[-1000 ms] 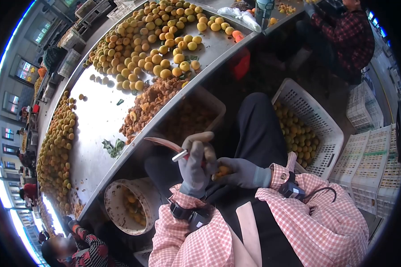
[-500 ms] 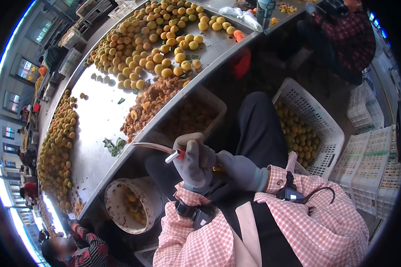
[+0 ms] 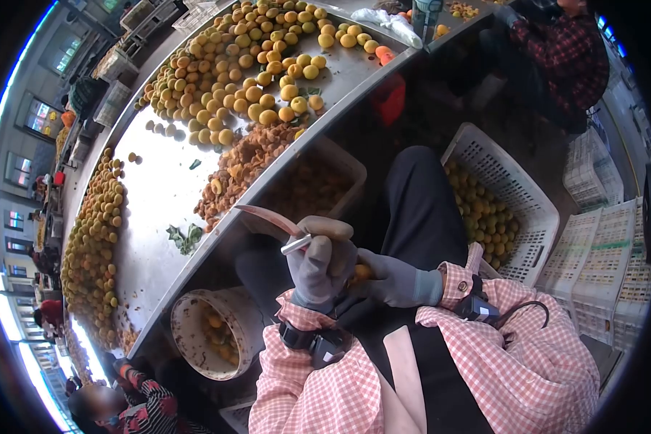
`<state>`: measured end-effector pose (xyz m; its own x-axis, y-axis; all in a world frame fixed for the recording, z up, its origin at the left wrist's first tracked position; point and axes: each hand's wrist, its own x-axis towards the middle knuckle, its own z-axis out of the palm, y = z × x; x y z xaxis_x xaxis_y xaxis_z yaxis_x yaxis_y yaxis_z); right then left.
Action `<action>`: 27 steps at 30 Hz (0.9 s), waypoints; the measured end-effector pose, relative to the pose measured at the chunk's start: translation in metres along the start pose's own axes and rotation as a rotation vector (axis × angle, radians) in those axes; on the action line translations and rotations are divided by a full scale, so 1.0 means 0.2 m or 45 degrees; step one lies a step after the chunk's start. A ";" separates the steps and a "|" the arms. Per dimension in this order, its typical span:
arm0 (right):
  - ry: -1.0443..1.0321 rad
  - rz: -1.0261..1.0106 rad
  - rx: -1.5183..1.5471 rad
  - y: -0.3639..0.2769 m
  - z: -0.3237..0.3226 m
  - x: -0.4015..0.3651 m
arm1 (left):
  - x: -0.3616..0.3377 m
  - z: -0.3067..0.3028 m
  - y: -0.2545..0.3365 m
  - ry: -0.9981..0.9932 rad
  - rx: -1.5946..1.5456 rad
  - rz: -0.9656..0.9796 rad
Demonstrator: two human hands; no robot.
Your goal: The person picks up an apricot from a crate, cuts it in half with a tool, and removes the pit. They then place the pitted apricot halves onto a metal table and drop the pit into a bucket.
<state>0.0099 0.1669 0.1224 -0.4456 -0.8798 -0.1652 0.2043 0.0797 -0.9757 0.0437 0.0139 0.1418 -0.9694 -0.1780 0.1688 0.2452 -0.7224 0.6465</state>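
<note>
In my gloved left hand the fingers are wrapped round a curved knife, its thin blade pointing up and left. A short silvery rod end sticks out of the same fist. My gloved right hand lies close against the left one, its fingers closed on a small yellow-orange fruit, mostly hidden between the gloves. Both hands are above my lap, near the metal table's front edge.
The metal table bears heaps of round fruit and a brown pile of scraps. A white bucket stands below left; a white crate of fruit is at my right. Co-workers sit nearby.
The knife has swung, its tip now higher and further right. My left fist has turned, and the fruit between the hands shows more.
</note>
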 end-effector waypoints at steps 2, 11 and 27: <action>-0.029 -0.064 0.053 0.07 0.01 0.01 | -0.01 0.01 -0.02 -0.001 0.205 0.043; 0.187 -0.016 0.236 -0.05 0.03 0.06 | 0.00 -0.01 0.02 0.292 0.013 0.262; 0.236 0.064 0.056 -0.01 0.04 0.07 | -0.01 0.01 0.01 0.156 0.152 0.227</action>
<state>0.0113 0.1507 0.1231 -0.5863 -0.7734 -0.2410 0.2664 0.0969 -0.9590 0.0462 0.0133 0.1447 -0.9025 -0.3807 0.2013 0.4045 -0.5894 0.6992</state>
